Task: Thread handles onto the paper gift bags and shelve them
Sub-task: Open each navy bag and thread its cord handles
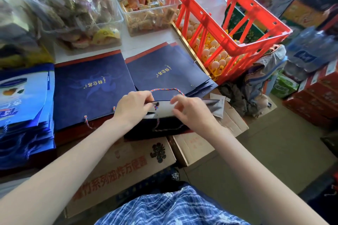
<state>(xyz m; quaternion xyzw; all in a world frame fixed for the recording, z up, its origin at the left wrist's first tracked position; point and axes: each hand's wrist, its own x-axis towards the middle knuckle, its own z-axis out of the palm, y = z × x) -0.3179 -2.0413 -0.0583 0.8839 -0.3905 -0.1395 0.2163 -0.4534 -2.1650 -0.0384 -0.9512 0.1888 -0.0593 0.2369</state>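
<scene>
A navy paper gift bag (161,126) stands open-mouthed at the table's front edge, its pale inner wall facing me. My left hand (132,108) pinches the bag's top rim near a knotted cord end. My right hand (188,110) pinches the same rim further right. A multicoloured rope handle (167,90) arches above the rim between my hands. Flat navy bags with gold lettering lie behind: one stack (91,87) to the left with rope ends showing, another stack (164,71) to the right with bare eyelets.
Lighter blue printed bags (23,104) are piled at the left. Clear snack tubs (73,11) stand at the back. A red crate (225,16) sits over egg trays on the right. Cardboard boxes (128,164) lie below the table; boxes and bottled water fill the right side.
</scene>
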